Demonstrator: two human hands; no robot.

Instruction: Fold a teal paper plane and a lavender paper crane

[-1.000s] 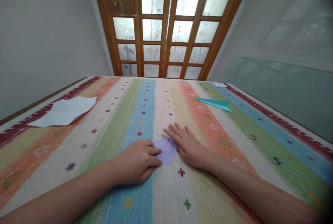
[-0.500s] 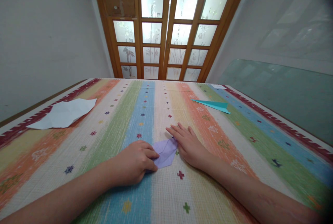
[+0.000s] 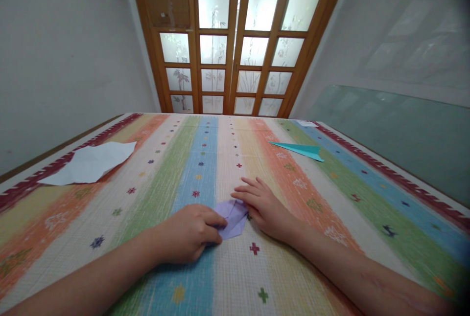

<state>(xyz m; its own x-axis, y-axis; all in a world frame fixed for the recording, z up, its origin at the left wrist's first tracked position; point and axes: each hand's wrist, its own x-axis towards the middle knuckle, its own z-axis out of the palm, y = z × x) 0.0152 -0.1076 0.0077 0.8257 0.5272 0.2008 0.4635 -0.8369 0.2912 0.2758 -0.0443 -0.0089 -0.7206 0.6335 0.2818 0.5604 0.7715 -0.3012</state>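
A small piece of folded purple paper [image 3: 232, 222] lies on the striped tablecloth between my hands, with crease lines across its top. My left hand [image 3: 194, 232] pinches its left side between thumb and fingers and hides that edge. At the paper's upper right corner is my right hand [image 3: 261, 204], fingers stretched out and apart, the lower part of the hand touching or nearly touching the paper. Whether the right thumb presses on the paper is hidden.
A creased white sheet [image 3: 91, 162] lies at the left of the striped tablecloth [image 3: 154, 198]. Toward the back right rests a turquoise folded paper plane [image 3: 303, 150]. Behind the table stand wooden doors with glass panes [image 3: 235, 47], and a glass panel [image 3: 389, 130] leans at the right.
My right hand's fingers have shifted slightly left over the paper's upper right corner. My left hand keeps its pinch. The view has tilted up a little.
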